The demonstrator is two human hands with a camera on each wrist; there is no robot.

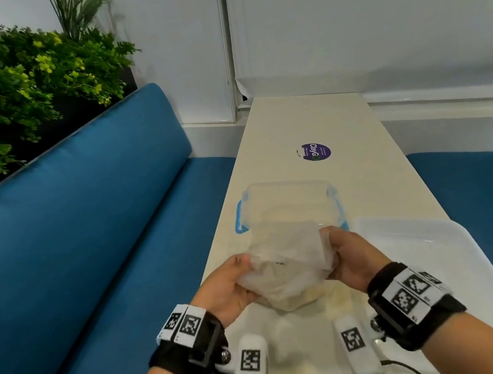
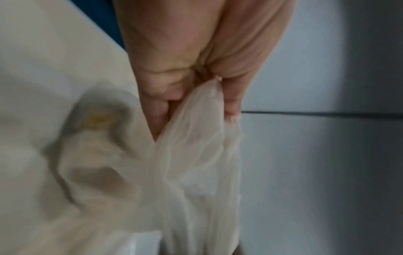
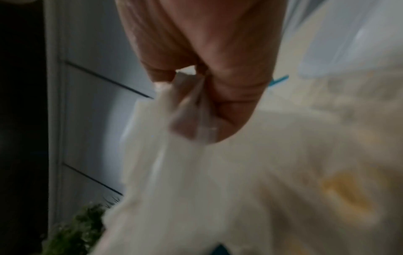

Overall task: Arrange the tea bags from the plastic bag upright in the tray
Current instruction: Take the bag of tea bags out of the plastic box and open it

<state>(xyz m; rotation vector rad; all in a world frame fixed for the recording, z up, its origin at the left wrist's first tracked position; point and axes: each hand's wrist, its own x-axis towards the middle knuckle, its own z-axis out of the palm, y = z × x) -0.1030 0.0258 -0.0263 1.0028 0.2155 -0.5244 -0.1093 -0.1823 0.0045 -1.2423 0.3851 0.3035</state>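
A translucent plastic bag (image 1: 289,272) with pale tea bags inside hangs between my two hands just above the table. My left hand (image 1: 238,281) pinches its left edge, thumb against fingers, and the film (image 2: 196,138) runs down from that pinch. My right hand (image 1: 339,253) pinches the right edge, where the crumpled film (image 3: 191,112) sits under the thumb. Yellowish tea bag shapes (image 3: 348,193) show blurred through the plastic. Just beyond the bag stands a clear tray (image 1: 290,202) with blue side clips.
A long cream table (image 1: 308,117) runs away from me between blue cushioned benches (image 1: 83,230). A white lid (image 1: 417,243) lies at the right near my right hand. A purple round sticker (image 1: 316,151) is farther along. Green plants (image 1: 9,83) stand at the back left.
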